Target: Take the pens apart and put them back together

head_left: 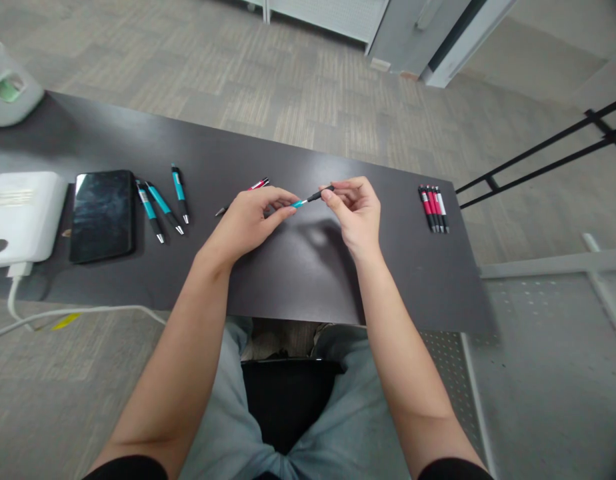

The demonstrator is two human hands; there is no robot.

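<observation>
Both my hands hold one teal pen [308, 199] above the middle of the dark table [288, 280]. My left hand [251, 220] pinches the teal barrel end. My right hand [355, 207] pinches the black tip end. A red pen [255, 185] lies on the table just behind my left hand, partly hidden by it. Three teal pens [163, 203] lie in a loose row to the left. Several red pens [433, 208] lie side by side near the table's right end.
A black phone [102, 213] lies face up at the left, beside a white device [21, 217] with a white cable [78, 312] running off the front edge. A black metal frame [543, 157] stands at the right. My knees are under the table.
</observation>
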